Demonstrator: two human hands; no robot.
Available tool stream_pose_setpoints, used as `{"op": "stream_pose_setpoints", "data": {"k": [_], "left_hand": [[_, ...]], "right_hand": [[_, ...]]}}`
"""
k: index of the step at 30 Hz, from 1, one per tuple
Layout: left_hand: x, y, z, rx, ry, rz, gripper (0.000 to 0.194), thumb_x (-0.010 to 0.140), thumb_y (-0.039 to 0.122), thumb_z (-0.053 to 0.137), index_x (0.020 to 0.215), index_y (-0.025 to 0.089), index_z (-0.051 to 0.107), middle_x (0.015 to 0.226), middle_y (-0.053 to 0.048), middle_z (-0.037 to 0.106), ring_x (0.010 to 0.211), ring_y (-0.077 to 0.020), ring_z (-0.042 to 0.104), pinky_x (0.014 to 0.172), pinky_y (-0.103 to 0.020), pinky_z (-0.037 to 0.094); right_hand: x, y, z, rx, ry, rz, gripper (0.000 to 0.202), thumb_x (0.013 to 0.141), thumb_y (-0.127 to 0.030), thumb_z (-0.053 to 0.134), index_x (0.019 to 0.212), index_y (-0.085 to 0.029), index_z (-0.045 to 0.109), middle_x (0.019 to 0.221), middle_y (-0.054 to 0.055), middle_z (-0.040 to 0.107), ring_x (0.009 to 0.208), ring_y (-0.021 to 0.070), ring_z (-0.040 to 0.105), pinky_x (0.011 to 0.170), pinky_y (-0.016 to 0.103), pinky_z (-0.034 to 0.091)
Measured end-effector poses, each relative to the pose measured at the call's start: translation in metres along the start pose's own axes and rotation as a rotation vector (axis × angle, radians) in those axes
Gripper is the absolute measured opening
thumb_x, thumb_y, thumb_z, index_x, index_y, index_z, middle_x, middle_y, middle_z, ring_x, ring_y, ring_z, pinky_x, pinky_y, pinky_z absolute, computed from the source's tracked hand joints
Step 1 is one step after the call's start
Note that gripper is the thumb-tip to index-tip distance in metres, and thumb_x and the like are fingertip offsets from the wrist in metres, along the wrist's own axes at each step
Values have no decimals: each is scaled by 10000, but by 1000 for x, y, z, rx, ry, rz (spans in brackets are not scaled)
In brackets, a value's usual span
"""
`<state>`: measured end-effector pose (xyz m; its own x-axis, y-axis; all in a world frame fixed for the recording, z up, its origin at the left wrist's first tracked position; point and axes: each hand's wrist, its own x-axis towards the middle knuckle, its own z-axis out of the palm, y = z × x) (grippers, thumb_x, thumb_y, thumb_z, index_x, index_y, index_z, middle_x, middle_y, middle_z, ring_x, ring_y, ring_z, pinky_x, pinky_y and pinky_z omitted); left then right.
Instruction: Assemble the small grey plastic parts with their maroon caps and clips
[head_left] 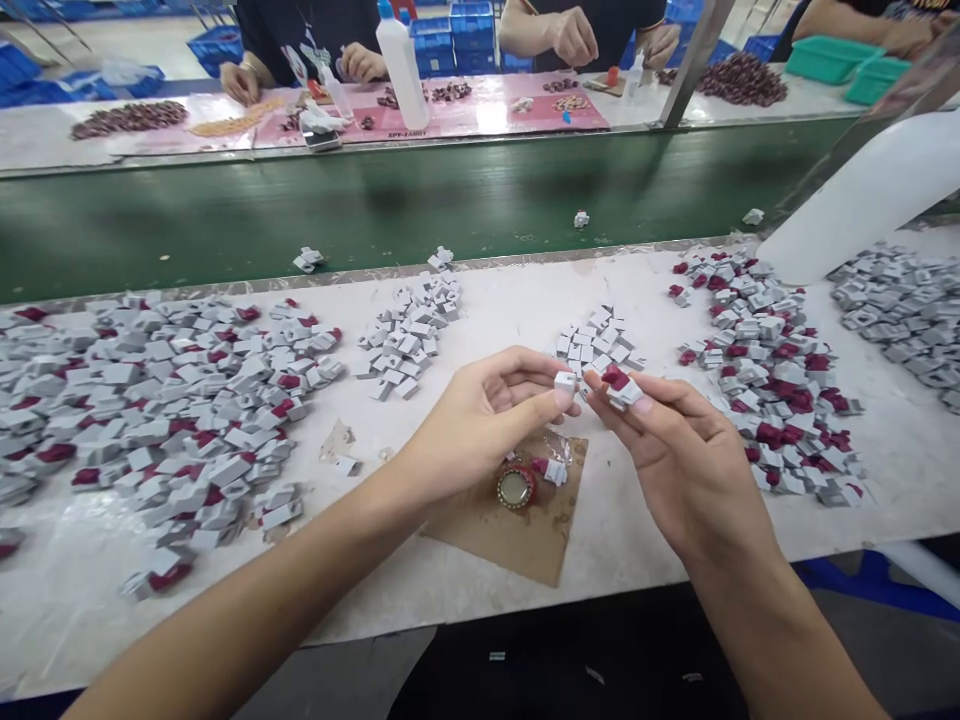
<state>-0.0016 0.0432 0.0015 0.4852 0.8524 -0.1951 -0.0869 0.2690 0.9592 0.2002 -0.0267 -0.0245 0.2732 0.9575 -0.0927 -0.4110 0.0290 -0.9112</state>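
Observation:
Between the thumb and fingers of my left hand (502, 400) is a small light-grey plastic block (565, 382). My right hand (675, 450) pinches a grey and dark-red plastic piece (621, 386), its red part facing up. The two pieces are close to each other but apart. Below my hands a piece of brown cardboard (517, 550) lies on the table, bearing a bottle cap (515, 488) and another grey and red piece (553, 469). Just behind my hands is a small heap of grey blocks (598, 340).
Grey and red pieces (180, 400) cover the left of the table; another pile (780, 380) is at right. More grey blocks (412, 325) lie left of centre. A white bottle (862, 190) leans at far right. Across the green belt (450, 200), other people work behind a white bottle (405, 75).

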Motion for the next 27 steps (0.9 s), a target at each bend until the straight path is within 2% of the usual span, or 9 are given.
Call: {"op": "stream_pose_setpoints", "data": {"k": [3, 9, 14, 19, 21, 23, 25, 26, 27], "left_hand": [[2, -1, 6, -2, -24, 7, 300, 948, 316, 940, 1180, 177, 808, 1176, -95, 851, 1045, -228, 814, 845, -328, 682], [6, 0, 11, -29, -40, 28, 314, 923, 298, 953, 1164, 170, 797, 1131, -79, 863, 1085, -216, 807, 1000, -347, 665], [5, 2, 10, 126, -43, 24, 192, 978, 278, 873, 1138, 193, 808, 1087, -69, 851, 1009, -236, 808, 856, -362, 681], [11, 14, 3, 329, -80, 160, 109, 981, 232, 835, 1079, 189, 814, 1033, -62, 846, 952, -225, 793, 852, -366, 654], [25, 23, -6, 434, -132, 180, 120, 980, 242, 826, 1083, 186, 804, 1006, -62, 843, 919, -225, 785, 816, -364, 631], [50, 33, -18, 594, -109, 221, 117, 956, 215, 825, 1068, 191, 801, 994, -61, 835, 911, -228, 772, 820, -373, 609], [86, 41, -34, 749, 46, 290, 127, 895, 137, 831, 1001, 198, 797, 1014, -67, 823, 947, -238, 751, 884, -399, 592], [106, 43, -43, 782, 166, 294, 163, 849, 93, 837, 957, 202, 782, 1001, -69, 808, 947, -245, 731, 893, -411, 582], [127, 45, -52, 782, 272, 263, 197, 793, 55, 847, 887, 203, 757, 954, -70, 783, 919, -252, 708, 883, -427, 574]], "right_hand": [[4, -1, 3, 28, -17, 8, 86, 903, -298, 977, 978, -302, 934, 1055, 7, 928, 1046, 204, 894, 1061, 352, 729], [3, -1, 3, -5, -34, 15, 129, 879, -341, 1003, 989, -309, 945, 1056, 15, 928, 1035, 193, 882, 995, 302, 729], [3, 2, -4, -202, -29, -30, 119, 905, -339, 995, 1013, -328, 945, 1089, 19, 913, 1058, 215, 871, 936, 318, 730], [14, -6, -10, -335, -117, -44, 107, 911, -344, 979, 1007, -320, 938, 1021, 27, 904, 988, 225, 872, 897, 341, 720], [31, -15, -7, -438, -167, -48, 149, 889, -371, 983, 1000, -285, 932, 996, 53, 902, 957, 250, 869, 882, 379, 720], [63, -24, 3, -655, -201, -90, 191, 907, -363, 947, 1051, -240, 923, 1022, 86, 901, 922, 271, 859, 872, 421, 717], [109, -30, 20, -937, -175, -196, 244, 984, -256, 819, 1210, -195, 891, 1176, 128, 888, 943, 279, 847, 897, 449, 703], [136, -31, 31, -1087, -128, -282, 344, 1004, -156, 716, 1320, -181, 848, 1304, 143, 858, 990, 275, 842, 931, 449, 692], [164, -31, 44, -1143, -117, -319, 449, 988, -71, 651, 1399, -162, 808, 1438, 169, 803, 1107, 291, 826, 1022, 462, 662]]}}
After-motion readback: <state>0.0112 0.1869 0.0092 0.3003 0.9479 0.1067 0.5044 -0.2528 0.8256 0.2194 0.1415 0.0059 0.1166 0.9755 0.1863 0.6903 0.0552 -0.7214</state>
